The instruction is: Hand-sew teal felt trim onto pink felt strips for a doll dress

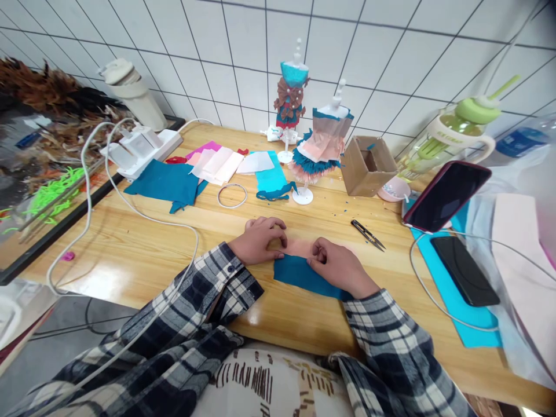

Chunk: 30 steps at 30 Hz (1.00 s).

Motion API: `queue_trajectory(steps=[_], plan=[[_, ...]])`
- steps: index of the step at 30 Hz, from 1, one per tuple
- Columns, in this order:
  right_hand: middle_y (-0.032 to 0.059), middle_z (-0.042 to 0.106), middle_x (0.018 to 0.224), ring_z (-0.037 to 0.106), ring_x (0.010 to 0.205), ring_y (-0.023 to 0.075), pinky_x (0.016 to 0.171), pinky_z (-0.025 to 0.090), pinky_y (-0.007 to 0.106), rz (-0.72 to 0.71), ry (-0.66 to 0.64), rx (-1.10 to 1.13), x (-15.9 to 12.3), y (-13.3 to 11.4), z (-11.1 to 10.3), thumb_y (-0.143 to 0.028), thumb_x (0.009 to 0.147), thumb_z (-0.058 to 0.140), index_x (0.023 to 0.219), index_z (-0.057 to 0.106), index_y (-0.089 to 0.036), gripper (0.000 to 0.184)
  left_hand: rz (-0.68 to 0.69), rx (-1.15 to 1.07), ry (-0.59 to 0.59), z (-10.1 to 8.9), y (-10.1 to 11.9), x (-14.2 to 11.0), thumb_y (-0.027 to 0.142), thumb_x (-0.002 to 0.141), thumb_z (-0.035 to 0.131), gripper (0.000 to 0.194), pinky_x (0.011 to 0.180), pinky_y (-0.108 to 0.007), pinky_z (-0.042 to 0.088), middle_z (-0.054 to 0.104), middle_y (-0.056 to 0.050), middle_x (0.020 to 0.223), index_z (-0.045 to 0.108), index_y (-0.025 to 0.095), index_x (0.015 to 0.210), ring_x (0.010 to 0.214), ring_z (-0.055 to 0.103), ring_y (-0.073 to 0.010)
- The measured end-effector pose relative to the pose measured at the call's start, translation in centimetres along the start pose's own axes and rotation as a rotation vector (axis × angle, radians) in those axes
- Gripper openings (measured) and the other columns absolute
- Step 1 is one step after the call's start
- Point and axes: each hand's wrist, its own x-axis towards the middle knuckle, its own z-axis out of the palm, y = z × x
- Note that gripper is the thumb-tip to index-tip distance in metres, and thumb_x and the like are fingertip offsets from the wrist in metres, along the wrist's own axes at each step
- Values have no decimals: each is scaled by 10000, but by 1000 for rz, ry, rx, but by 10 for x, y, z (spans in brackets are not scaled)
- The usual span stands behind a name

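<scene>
A teal piece of fabric (pixel 306 277) lies on the table in front of me, with a strip of peach fabric (pixel 299 247) along its far edge. At the left end, my left hand (pixel 262 240) has its fingers curled, with thumb and fingertips on the corner where the two fabrics meet. My right hand (pixel 341 265) is closed in a pinch at the same seam, farther right; its palm side covers part of the teal fabric. Beyond the right hand lie small black thread snips (pixel 368 234), touched by neither hand.
Two small dress forms (pixel 332 136) in fabric outfits stand at the back, beside a cardboard box (pixel 369 165). Teal cloth (pixel 167 184) and a hoop (pixel 231 196) lie left. A white cable (pixel 152 220) crosses my left sleeve. Phones (pixel 464 269) and a green-lidded bottle (pixel 460 130) are right.
</scene>
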Motion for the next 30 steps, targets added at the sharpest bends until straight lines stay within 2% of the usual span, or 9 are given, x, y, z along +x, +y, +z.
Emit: queue_trajectory(steps=[4, 9, 13, 17, 21, 25, 30], plan=[[-33, 645, 731, 544, 651, 140, 549, 270, 257, 29, 13, -14, 0, -1, 2, -381, 804, 658, 845, 559, -242, 175, -15, 0, -15, -1, 1, 0, 427, 750, 727, 233, 976, -463, 286, 531, -14, 1284, 693, 300, 942, 1176, 456, -300], [-28, 651, 745, 550, 656, 142, 548, 270, 262, 36, 10, -22, 1, -1, 3, -377, 795, 673, 832, 562, -241, 179, -19, -1, -14, -2, 1, 0, 421, 757, 719, 219, 967, -465, 285, 534, -20, 1292, 693, 295, 935, 1175, 457, -302], [-20, 662, 770, 554, 657, 143, 552, 267, 267, 33, 10, -52, 3, -1, 3, -374, 791, 676, 836, 574, -240, 175, 53, -24, 61, -1, 8, -2, 379, 774, 685, 248, 960, -437, 310, 571, -39, 1221, 673, 272, 997, 1117, 487, -275], [-10, 674, 781, 581, 695, 157, 565, 275, 266, 13, 12, -46, 3, -3, 4, -389, 800, 667, 854, 596, -242, 172, 148, -35, 142, 8, 25, -2, 393, 856, 604, 168, 920, -415, 319, 632, -47, 1043, 695, 252, 873, 1008, 524, -234], [-8, 678, 778, 594, 719, 165, 579, 276, 267, 3, 43, -32, 2, -4, 5, -406, 818, 651, 847, 599, -243, 174, 56, 48, 163, 22, 37, 2, 413, 851, 642, 166, 855, -417, 314, 633, -31, 980, 692, 254, 847, 971, 515, -231], [-16, 660, 743, 583, 700, 151, 582, 292, 262, -42, 53, 82, -2, 0, 1, -373, 844, 613, 835, 583, -229, 147, 8, 83, 134, 26, 35, 5, 444, 824, 674, 200, 837, -415, 320, 616, -34, 1020, 681, 245, 833, 981, 507, -240], [-32, 664, 745, 586, 712, 143, 608, 326, 254, -51, 73, 223, -16, 13, -8, -280, 805, 652, 926, 579, -238, 147, 58, 49, 122, 21, 27, 5, 403, 850, 643, 159, 875, -420, 344, 619, -44, 1027, 682, 249, 856, 995, 513, -238]])
